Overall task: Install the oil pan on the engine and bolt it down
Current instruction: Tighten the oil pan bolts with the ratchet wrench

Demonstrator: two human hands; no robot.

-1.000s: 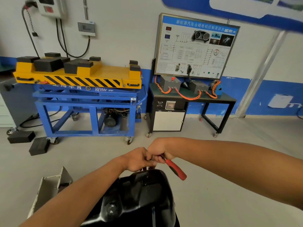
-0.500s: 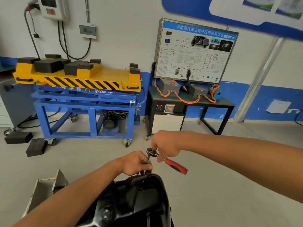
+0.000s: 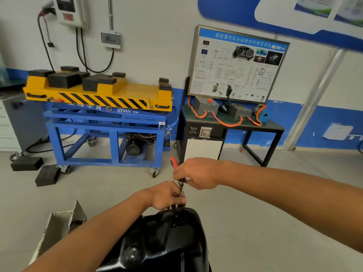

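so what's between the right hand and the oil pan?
Head view: the shaft of the ratchet runs from the right hand toward the oil pan, with the left hand gripping it.

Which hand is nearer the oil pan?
Left. The left hand sits at the far rim of the oil pan, pinching the ratchet shaft; the right hand grips the ratchet higher up, clear of it.

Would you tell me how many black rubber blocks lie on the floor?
2: one rubber block far left, another beside the blue steel cart; others may be hidden.
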